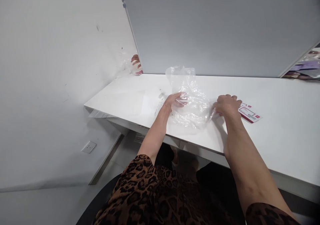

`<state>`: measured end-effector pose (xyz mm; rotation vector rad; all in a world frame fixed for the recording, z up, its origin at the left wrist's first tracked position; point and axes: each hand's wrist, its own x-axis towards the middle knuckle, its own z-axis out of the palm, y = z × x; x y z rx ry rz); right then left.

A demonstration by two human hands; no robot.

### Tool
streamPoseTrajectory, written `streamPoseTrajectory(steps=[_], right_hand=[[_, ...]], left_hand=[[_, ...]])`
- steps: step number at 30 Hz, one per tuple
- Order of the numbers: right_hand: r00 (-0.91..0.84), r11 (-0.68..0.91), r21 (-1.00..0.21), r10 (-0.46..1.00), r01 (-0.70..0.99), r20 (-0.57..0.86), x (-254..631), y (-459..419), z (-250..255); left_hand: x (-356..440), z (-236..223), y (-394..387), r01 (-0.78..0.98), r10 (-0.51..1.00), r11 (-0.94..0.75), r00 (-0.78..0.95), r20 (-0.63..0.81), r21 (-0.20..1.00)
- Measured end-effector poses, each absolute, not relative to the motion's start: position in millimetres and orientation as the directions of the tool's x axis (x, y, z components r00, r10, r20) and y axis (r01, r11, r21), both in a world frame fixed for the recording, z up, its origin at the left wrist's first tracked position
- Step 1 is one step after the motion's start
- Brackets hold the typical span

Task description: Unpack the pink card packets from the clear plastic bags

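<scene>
Crinkled clear plastic bag (pixel 191 101) lies on the white desk (pixel 275 131) between the two hands, its upper end standing up past the fingers toward the grey partition board (pixel 220 28). The left hand (pixel 176 100) is at the bag's left side, fingers curled in under or into the film, so that they show pinkish through the plastic; it grips the bag there. The right hand (pixel 227 105) lies palm down at the bag's right edge, fingers bent and closed over the film where it bunches; exactly how much plastic it pinches cannot be told. Just beyond the right hand's fingertips, touching or nearly touching them, a white card with red print (pixel 248 113) lies flat on the desk. To the left of the left hand a flat clear sheet or sleeve (pixel 147 103) rests on the desk surface, with faint print on it. Farther off, beyond the left hand at the corner of the partition, another person's hand (pixel 136 62) shows beside more clear plastic. Both forearms are bare, with leopard-print sleeves nearer the body.
</scene>
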<state>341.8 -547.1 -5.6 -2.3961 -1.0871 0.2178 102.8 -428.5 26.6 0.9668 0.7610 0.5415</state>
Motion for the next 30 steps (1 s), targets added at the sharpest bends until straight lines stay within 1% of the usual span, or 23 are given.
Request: streamPoseTrajectory(steps=[3,5,6,8,10,12,13,14,15,16,19,22,24,26,30], right_hand=[[0.695,-0.596,-0.511,0.719,0.619,0.003,342.6,-547.3,-5.4],[0.706,-0.600,-0.512,0.708,0.614,0.018,340.2,-547.8,-3.8],[0.703,-0.562,-0.562,0.710,0.607,0.048,338.2,-547.9,-2.2],[0.683,-0.405,-0.716,0.718,0.568,0.135,332.8,-547.3,3.0],[0.667,-0.189,-0.871,0.720,0.453,0.191,325.4,-545.5,10.1],[0.624,0.005,-0.975,0.768,0.220,0.145,315.9,-543.7,17.4],[0.581,0.073,-0.993,0.806,0.089,0.111,310.4,-543.1,20.3],[0.536,0.121,-0.992,0.840,-0.036,0.083,304.6,-542.8,22.5],[0.499,0.141,-0.982,0.864,-0.122,0.062,298.8,-542.8,24.0],[0.484,0.136,-0.978,0.874,-0.156,0.044,293.4,-543.0,24.9],[0.587,0.143,-0.967,0.809,-0.211,-0.009,282.9,-543.8,25.8],[0.722,0.291,-0.903,0.691,-0.317,-0.031,284.5,-543.6,27.3],[0.761,0.368,-0.861,0.648,-0.351,-0.033,289.8,-542.9,27.7],[0.754,0.390,-0.855,0.657,-0.343,-0.002,294.2,-541.8,26.2],[0.629,0.427,-0.854,0.761,-0.297,0.162,290.1,-540.1,20.0]], left_hand=[[96.7,29.8,-424.5,-0.254,0.763,0.489,0.588,-0.268,0.835],[94.8,31.1,-424.3,-0.391,0.809,0.464,0.553,-0.200,0.794],[94.6,31.5,-424.8,-0.454,0.827,0.448,0.537,-0.164,0.770],[95.5,32.1,-426.9,-0.551,0.863,0.408,0.494,-0.109,0.728],[98.2,32.6,-429.8,-0.601,0.896,0.362,0.435,-0.088,0.713],[102.4,32.7,-432.8,-0.616,0.921,0.320,0.382,-0.083,0.720],[104.8,32.5,-434.1,-0.617,0.926,0.307,0.370,-0.077,0.725],[107.3,32.0,-435.3,-0.616,0.926,0.301,0.371,-0.069,0.728],[109.6,31.3,-436.2,-0.614,0.924,0.298,0.378,-0.059,0.731],[111.7,30.3,-436.9,-0.611,0.920,0.297,0.388,-0.049,0.734],[115.1,26.2,-438.9,-0.588,0.908,0.303,0.417,-0.040,0.749],[111.3,21.7,-442.6,-0.567,0.904,0.296,0.427,-0.033,0.768],[103.2,19.7,-446.6,-0.539,0.911,0.269,0.413,-0.029,0.798],[90.3,19.5,-451.3,-0.486,0.919,0.237,0.394,-0.032,0.841],[56.0,27.5,-457.0,-0.352,0.915,0.171,0.404,-0.015,0.920]])
